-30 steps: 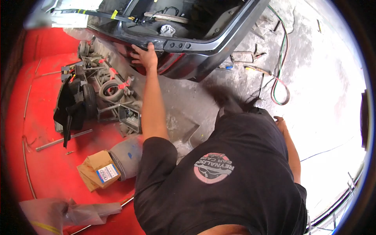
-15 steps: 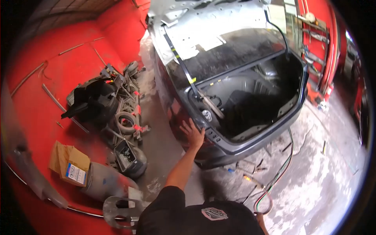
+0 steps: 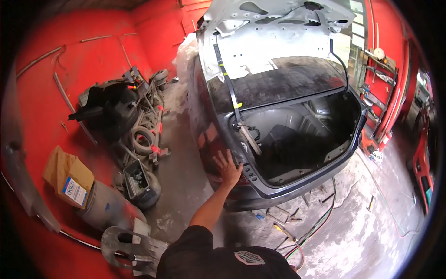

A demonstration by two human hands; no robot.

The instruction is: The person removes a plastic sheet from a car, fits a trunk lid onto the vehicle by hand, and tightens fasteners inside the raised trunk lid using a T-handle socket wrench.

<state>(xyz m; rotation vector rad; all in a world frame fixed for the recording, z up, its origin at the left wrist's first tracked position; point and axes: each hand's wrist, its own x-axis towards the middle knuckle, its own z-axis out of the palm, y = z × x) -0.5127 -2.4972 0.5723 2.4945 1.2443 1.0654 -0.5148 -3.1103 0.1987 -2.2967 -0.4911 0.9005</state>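
My left hand (image 3: pixel 227 170) rests with spread fingers on the rear left corner of a dark car (image 3: pixel 204 139), beside the edge of the open trunk (image 3: pixel 297 135). It holds nothing. The raised silver trunk lid (image 3: pixel 278 28) stands above the rear window (image 3: pixel 283 76). A black strut with yellow tape (image 3: pixel 227 79) runs down to the trunk's left side. My right hand is hidden behind my body at the bottom of the view.
Metal parts and tires (image 3: pixel 143 139) lie along the red wall (image 3: pixel 42 93) at left. A cardboard box (image 3: pixel 72 176) sits on a grey drum (image 3: pixel 109 204). Tools (image 3: pixel 284 232) and hoses (image 3: pixel 320 225) lie on the floor behind the car. A shelf (image 3: pixel 378 93) stands at right.
The view has tilted up and shows more of the car and its raised lid. My left hand remains on the car's corner. My right hand has dropped out of sight.
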